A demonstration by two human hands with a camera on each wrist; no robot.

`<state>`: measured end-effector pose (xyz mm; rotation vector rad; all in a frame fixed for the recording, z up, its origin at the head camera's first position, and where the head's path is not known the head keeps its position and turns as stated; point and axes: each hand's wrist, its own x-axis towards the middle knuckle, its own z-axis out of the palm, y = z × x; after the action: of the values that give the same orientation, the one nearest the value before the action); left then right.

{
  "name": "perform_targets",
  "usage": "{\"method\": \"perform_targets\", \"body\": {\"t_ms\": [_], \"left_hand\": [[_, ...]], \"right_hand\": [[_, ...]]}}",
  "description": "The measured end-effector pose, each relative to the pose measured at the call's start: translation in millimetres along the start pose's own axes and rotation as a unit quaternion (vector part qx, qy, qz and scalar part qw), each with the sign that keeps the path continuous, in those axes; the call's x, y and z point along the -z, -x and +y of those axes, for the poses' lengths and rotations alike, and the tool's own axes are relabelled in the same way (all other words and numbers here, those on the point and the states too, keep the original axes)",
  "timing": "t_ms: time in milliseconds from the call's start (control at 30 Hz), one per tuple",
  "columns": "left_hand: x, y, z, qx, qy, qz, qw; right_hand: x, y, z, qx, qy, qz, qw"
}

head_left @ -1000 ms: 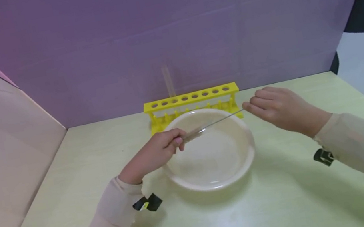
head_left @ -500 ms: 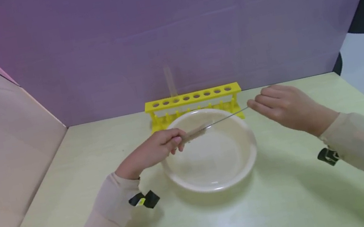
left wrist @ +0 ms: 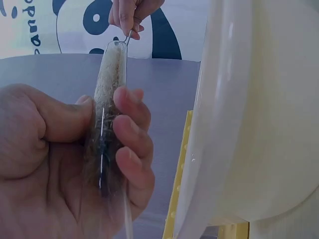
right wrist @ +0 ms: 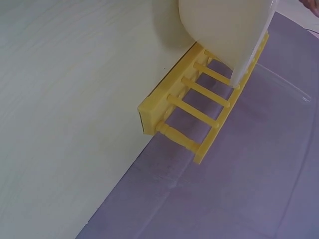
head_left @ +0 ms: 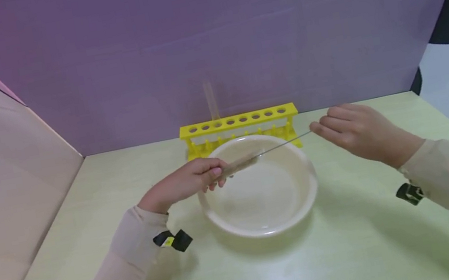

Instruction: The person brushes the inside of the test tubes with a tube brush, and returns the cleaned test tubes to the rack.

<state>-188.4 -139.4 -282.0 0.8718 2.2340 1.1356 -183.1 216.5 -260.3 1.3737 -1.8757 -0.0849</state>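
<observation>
My left hand grips a clear glass test tube, tilted over the white basin. Inside the tube sits a test tube brush, its bristles pale near the mouth and dark farther in. The brush's thin wire handle comes out of the mouth toward the right. Its end is pinched by my right hand, raised beyond the basin's right rim. In the left wrist view, the thumb lies on one side of the tube and curled fingers on the other.
Behind the basin, close to the purple back wall, stands a yellow test tube rack. One clear tube rises upright from it. Printed panels flank the pale tabletop on both sides.
My right hand has moved a little to the right, still pinching the wire handle. The left hand has shifted slightly left, and more of the tube shows past its fingers.
</observation>
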Motion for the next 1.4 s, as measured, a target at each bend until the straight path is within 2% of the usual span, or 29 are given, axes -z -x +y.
{"method": "perform_targets", "body": {"t_ms": [267, 433, 733, 1167, 1400], "left_hand": [[2.7, 0.5, -2.5, 0.016, 0.023, -0.012, 0.9995], [3.2, 2.2, -4.5, 0.004, 0.033, -0.018, 0.9993], [3.9, 5.6, -7.4, 0.001, 0.023, -0.026, 0.9994], [6.7, 10.8, -11.8, 0.023, 0.034, -0.029, 0.9988], [6.3, 12.1, -14.7, 0.007, 0.023, -0.031, 0.9992]], "right_hand": [[-1, 6, 1, -0.003, -0.002, 0.006, 1.0], [0, 8, 1, -0.001, -0.001, 0.007, 1.0], [2, 12, 2, 0.0, -0.003, 0.006, 1.0], [5, 20, 4, -0.003, 0.005, -0.011, 1.0], [7, 25, 5, -0.01, -0.004, -0.004, 1.0]]}}
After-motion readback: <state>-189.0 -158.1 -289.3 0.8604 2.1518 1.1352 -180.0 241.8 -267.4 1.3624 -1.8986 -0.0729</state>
